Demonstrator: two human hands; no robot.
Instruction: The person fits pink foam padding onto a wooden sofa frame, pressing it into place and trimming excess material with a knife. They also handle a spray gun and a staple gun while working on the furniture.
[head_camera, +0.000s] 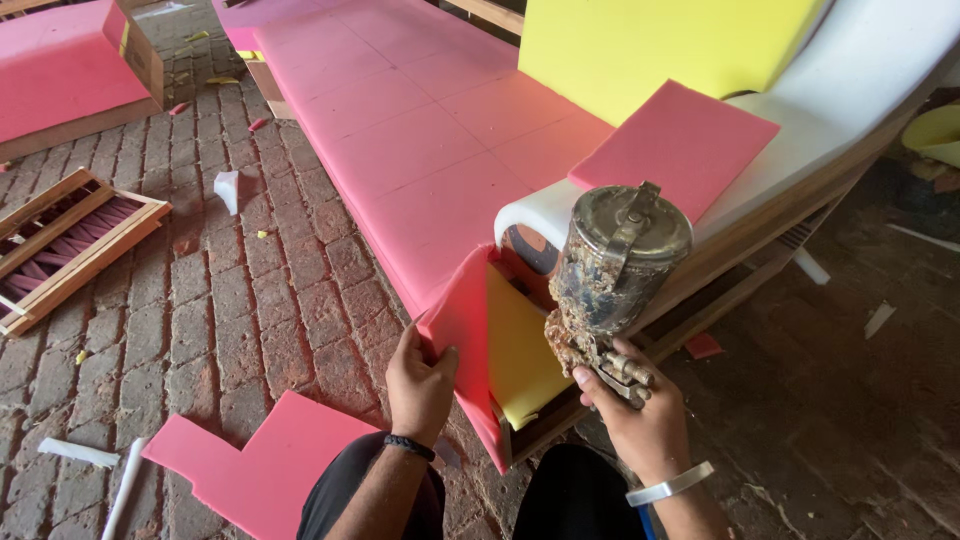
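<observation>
Two hands engaged: left hand (420, 385) pinches pink foam flap (462, 325) back; right hand (640, 425) grips crusted spray gun (612, 275). Risk: flap springs shut if pinch slips, catching adhesive unevenly.

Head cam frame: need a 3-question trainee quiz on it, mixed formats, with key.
1. True or false: the left hand rests flat on the brick floor.
2. Which tool does the right hand hold? A) a crusted spray gun with a metal cup on top B) a pair of scissors C) a staple gun
3. Fill in: behind the pink foam flap that the left hand pulls back lies foam of ____ colour.

Key
1. False: it grips the edge of the pink foam flap at the corner of the sofa frame.
2. A
3. Yellow: the yellow foam.
</observation>
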